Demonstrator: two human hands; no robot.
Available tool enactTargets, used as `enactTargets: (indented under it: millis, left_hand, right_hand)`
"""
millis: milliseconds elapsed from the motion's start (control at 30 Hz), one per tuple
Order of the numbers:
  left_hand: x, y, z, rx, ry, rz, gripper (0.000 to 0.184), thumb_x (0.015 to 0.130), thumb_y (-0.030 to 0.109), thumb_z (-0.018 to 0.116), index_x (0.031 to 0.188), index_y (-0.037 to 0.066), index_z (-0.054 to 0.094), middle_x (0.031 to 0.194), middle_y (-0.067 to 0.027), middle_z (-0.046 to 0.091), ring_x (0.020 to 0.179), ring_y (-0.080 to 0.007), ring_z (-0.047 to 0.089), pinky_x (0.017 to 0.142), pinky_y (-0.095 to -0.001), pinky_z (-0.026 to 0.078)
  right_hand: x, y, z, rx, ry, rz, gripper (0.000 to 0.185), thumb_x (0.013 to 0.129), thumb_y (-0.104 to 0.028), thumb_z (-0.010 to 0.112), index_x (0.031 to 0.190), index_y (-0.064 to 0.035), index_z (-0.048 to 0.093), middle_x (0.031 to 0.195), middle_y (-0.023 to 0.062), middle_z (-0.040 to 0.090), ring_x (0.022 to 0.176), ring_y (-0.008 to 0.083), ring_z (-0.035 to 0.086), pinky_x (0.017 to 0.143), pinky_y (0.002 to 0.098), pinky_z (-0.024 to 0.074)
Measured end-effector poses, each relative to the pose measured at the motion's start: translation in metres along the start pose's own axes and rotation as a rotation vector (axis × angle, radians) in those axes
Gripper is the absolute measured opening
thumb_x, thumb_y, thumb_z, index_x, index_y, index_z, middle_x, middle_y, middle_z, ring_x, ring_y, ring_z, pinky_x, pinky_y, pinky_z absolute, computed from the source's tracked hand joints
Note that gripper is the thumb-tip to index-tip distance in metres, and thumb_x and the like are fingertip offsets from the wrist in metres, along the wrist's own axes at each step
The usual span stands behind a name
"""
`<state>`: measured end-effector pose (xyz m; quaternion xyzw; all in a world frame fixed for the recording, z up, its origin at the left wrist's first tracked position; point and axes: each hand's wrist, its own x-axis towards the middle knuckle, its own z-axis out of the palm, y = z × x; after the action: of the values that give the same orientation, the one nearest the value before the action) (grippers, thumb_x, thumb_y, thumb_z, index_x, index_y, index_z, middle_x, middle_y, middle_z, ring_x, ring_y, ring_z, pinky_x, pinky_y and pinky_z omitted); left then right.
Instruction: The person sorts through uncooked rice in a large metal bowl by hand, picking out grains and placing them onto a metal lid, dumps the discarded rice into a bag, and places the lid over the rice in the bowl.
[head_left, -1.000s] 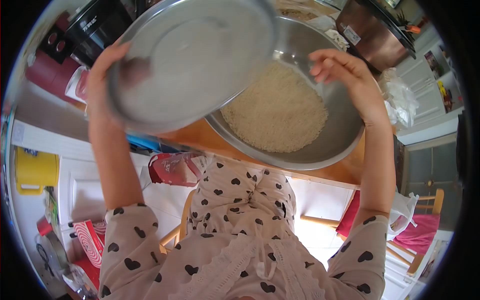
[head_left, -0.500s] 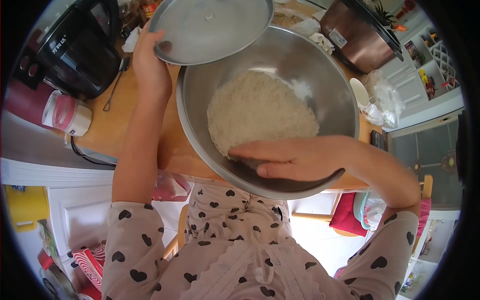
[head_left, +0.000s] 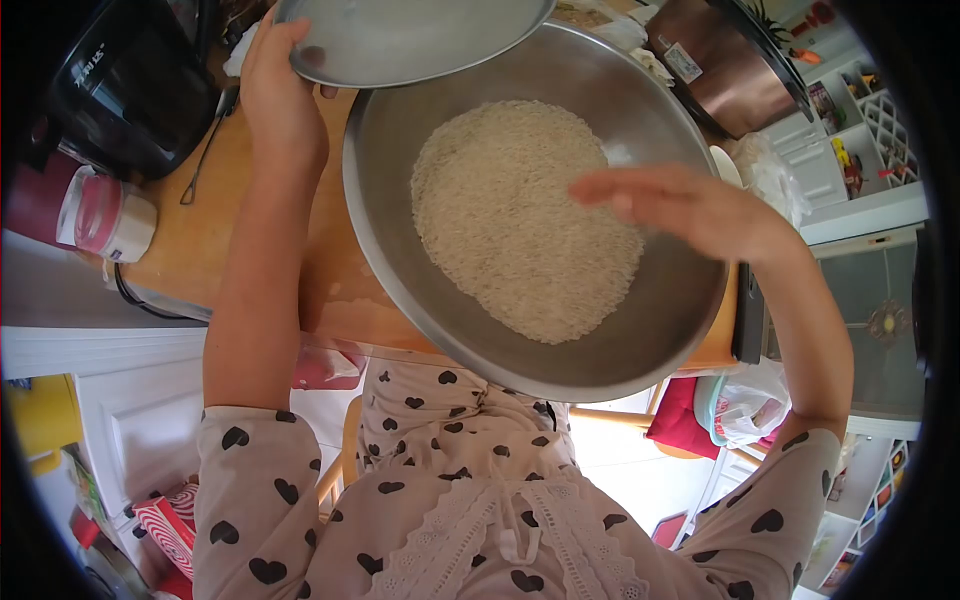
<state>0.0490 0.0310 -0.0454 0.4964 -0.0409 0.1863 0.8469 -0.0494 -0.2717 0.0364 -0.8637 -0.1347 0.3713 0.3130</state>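
The left hand [head_left: 280, 95] has its fingers closed on the rim of a shallow metal dish [head_left: 415, 35] at the far left edge of a wide steel bowl [head_left: 390, 300], while the right hand [head_left: 690, 210], blurred, is held over the bowl's right side with its fingers extended and close together. Rice [head_left: 525, 215] lies in the bowl, which rests on the wooden surface [head_left: 190, 250]. At left stand a black appliance [head_left: 135, 90] bearing small white characters too small to read and, nearer, a jar [head_left: 115, 215]; at far right, a brown cooker [head_left: 735, 75] carries an illegible pale label.
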Motion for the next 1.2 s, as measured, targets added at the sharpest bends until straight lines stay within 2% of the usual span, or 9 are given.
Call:
enactTargets:
  millis: [167, 267, 467, 567, 667, 867, 1067, 1167, 1200]
  left_hand:
    - [0.0, 0.0, -0.001, -0.023, -0.004, 0.001, 0.044, 0.084, 0.018, 0.048, 0.124, -0.002, 0.048, 0.114, -0.0097, 0.055, 0.1, -0.019, 0.055, 0.083, -0.0306, 0.046]
    - [0.004, -0.003, -0.002, -0.07, -0.032, 0.005, 0.045, 0.084, 0.018, 0.049, 0.125, -0.002, 0.048, 0.115, -0.0101, 0.055, 0.103, -0.0205, 0.054, 0.084, -0.031, 0.045]
    - [0.006, -0.006, -0.004, -0.077, -0.066, 0.005, 0.044, 0.084, 0.017, 0.05, 0.124, -0.002, 0.048, 0.115, -0.0108, 0.055, 0.103, -0.0214, 0.054, 0.085, -0.0312, 0.045]
    - [0.007, -0.006, -0.005, -0.065, -0.011, -0.044, 0.044, 0.084, 0.017, 0.052, 0.123, -0.002, 0.05, 0.113, -0.0103, 0.056, 0.1, -0.0212, 0.055, 0.084, -0.031, 0.045]
    - [0.014, -0.01, -0.013, -0.038, 0.002, -0.061, 0.044, 0.083, 0.018, 0.053, 0.122, -0.002, 0.05, 0.11, -0.0096, 0.057, 0.097, -0.0209, 0.056, 0.083, -0.0311, 0.045]
    - [0.016, -0.009, -0.014, -0.067, 0.047, -0.082, 0.038, 0.082, 0.019, 0.056, 0.113, -0.001, 0.054, 0.106, -0.0103, 0.057, 0.095, -0.0222, 0.057, 0.078, -0.0319, 0.047]
    - [0.029, -0.016, -0.03, -0.062, -0.023, -0.101, 0.034, 0.081, 0.019, 0.058, 0.108, -0.001, 0.056, 0.106, -0.0118, 0.057, 0.093, -0.0233, 0.058, 0.079, -0.0327, 0.047]
    - [0.04, -0.039, -0.061, 0.873, -0.166, 0.585, 0.034, 0.081, 0.02, 0.058, 0.108, -0.002, 0.056, 0.104, -0.0119, 0.057, 0.092, -0.0231, 0.058, 0.078, -0.0327, 0.047]
    - [0.04, -0.035, -0.057, 0.569, -0.117, 0.364, 0.034, 0.081, 0.02, 0.058, 0.108, -0.002, 0.055, 0.104, -0.0117, 0.057, 0.091, -0.0229, 0.058, 0.077, -0.0327, 0.047]
  right_hand:
    - [-0.008, -0.008, 0.037, -0.027, -0.517, -0.333, 0.053, 0.096, -0.042, 0.037, 0.134, -0.0044, 0.041, 0.135, 0.0157, 0.044, 0.124, 0.0285, 0.042, 0.105, 0.033, 0.0309]
    - [-0.002, -0.003, 0.044, -0.091, -0.522, -0.314, 0.057, 0.096, -0.043, 0.036, 0.137, -0.0037, 0.035, 0.14, 0.0164, 0.036, 0.128, 0.0304, 0.037, 0.106, 0.0331, 0.0288]
    - [0.01, 0.003, 0.026, -0.329, -0.251, -0.159, 0.06, 0.096, -0.046, 0.036, 0.141, -0.0077, 0.028, 0.148, 0.0141, 0.023, 0.135, 0.0259, 0.026, 0.109, 0.0324, 0.0235]
    - [0.01, 0.012, 0.006, -0.261, 0.029, -0.243, 0.053, 0.096, -0.035, 0.042, 0.14, -0.0058, 0.032, 0.145, 0.0117, 0.031, 0.134, 0.0247, 0.029, 0.108, 0.0331, 0.024]
    - [-0.005, 0.005, -0.009, -0.093, -0.004, -0.066, 0.048, 0.095, -0.036, 0.044, 0.132, -0.004, 0.045, 0.137, 0.0127, 0.044, 0.13, 0.0231, 0.036, 0.106, 0.0324, 0.0278]
    - [-0.009, -0.003, 0.005, -0.137, -0.604, -0.053, 0.042, 0.095, -0.034, 0.045, 0.125, -0.0055, 0.052, 0.132, 0.0105, 0.049, 0.121, 0.0226, 0.046, 0.101, 0.0296, 0.0341]
    - [0.006, 0.026, 0.007, -0.168, -0.088, -0.25, 0.038, 0.096, -0.029, 0.044, 0.125, -0.0066, 0.053, 0.131, 0.008, 0.05, 0.123, 0.0213, 0.043, 0.104, 0.0304, 0.0309]
    - [0.001, 0.023, -0.011, -0.082, 0.101, -0.19, 0.036, 0.094, -0.027, 0.047, 0.124, -0.0077, 0.054, 0.127, 0.0062, 0.053, 0.119, 0.0178, 0.047, 0.103, 0.0298, 0.0318]
    - [-0.002, 0.023, -0.016, -0.064, 0.134, -0.158, 0.036, 0.094, -0.026, 0.048, 0.124, -0.0081, 0.054, 0.125, 0.0057, 0.055, 0.117, 0.0166, 0.048, 0.103, 0.0295, 0.0324]
